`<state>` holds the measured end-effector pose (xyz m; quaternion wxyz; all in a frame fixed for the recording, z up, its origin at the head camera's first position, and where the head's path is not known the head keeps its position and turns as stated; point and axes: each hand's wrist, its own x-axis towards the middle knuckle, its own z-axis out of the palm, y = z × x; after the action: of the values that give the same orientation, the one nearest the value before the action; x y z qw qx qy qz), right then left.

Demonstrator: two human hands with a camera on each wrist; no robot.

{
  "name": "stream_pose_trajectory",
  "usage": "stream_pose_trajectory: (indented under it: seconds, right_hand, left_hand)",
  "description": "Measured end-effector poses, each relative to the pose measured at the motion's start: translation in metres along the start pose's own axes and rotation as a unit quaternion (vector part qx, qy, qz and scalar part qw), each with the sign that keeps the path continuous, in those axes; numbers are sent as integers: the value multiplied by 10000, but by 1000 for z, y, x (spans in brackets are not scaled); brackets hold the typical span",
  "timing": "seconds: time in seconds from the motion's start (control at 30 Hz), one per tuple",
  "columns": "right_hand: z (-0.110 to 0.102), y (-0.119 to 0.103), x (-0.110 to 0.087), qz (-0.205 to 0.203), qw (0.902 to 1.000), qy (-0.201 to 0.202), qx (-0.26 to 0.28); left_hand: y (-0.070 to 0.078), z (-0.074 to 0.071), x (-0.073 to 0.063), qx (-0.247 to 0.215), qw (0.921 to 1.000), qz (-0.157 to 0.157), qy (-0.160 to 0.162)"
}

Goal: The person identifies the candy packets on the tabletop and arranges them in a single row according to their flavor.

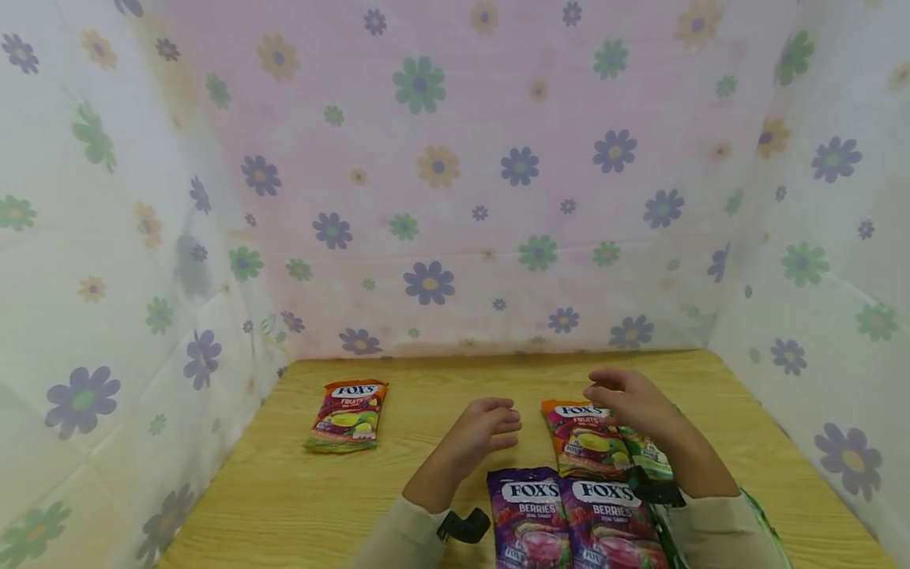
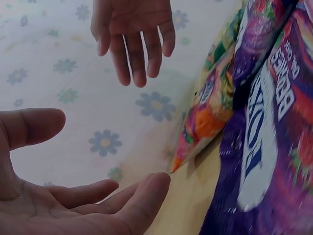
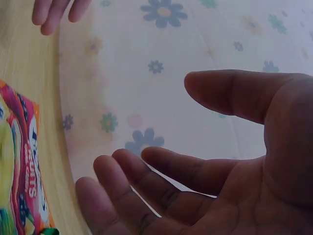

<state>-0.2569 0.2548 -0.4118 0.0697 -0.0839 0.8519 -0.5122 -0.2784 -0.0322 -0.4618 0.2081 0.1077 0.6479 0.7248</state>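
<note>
My left hand [image 1: 478, 436] hovers over the table left of the candy bags, its fingers loosely bent around nothing. Above the right-hand group, my right hand [image 1: 636, 403] is held with thumb and fingers apart and holds nothing. Below it lies an orange-topped Fox's Fruits bag [image 1: 586, 442], with a green bag [image 1: 648, 454] beside it partly hidden by the hand. Two purple Fox's Berries bags, one on the left [image 1: 529, 514] and one on the right [image 1: 613, 521], lie nearer the front edge. In the left wrist view a purple Berries bag [image 2: 288, 132] shows close by.
Another Fox's Fruits bag [image 1: 348, 416] lies alone on the left of the wooden table [image 1: 426, 379]. Flower-patterned cloth [image 1: 455, 221] walls the table at the back and both sides. More green packaging [image 1: 764, 518] shows beside the right sleeve.
</note>
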Motion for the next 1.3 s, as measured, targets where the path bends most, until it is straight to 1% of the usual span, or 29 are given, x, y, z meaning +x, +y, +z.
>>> stream_pose_trajectory:
  seconds: [0.13,0.2,0.37,0.53,0.67,0.7,0.77,0.83,0.93,1.03,1.17,1.3]
  right_hand:
    - [-7,6,-1,325,9994,-1,-139]
    - [-9,10,-1,463,9986,63,-234]
    - [-12,15,0,729,9965,116,-403]
    - [-16,20,-1,1010,9946,-16,-240]
    - [-18,24,1,1062,9941,-218,26]
    - [-18,26,2,1030,9943,-269,39]
    - [-20,29,2,1090,9936,-300,63]
    - [-20,31,2,1167,9928,-280,-42]
    - [-18,31,3,1317,9907,-129,-315]
    - [-16,31,1,1378,9892,-26,-501]
    - [-15,31,-1,1415,9888,15,-466]
    - [-14,30,-1,1414,9886,57,-520]
  left_hand:
    - [-7,10,4,-249,9995,-168,-25]
    - [-10,15,6,-349,9991,-220,-3]
    - [-12,25,8,-527,9983,-257,-15]
    - [-15,33,12,-719,9968,-359,-45]
    - [-18,33,13,-830,9957,-394,-149]
    - [-18,33,12,-859,9954,-380,-165]
    - [-19,34,12,-894,9951,-374,-219]
    - [-18,34,12,-944,9946,-395,-194]
    - [-17,32,10,-961,9944,-412,-179]
    - [-17,30,11,-1027,9934,-464,-222]
    - [-20,29,13,-1125,9917,-522,-326]
    - [-24,30,15,-1205,9906,-565,-319]
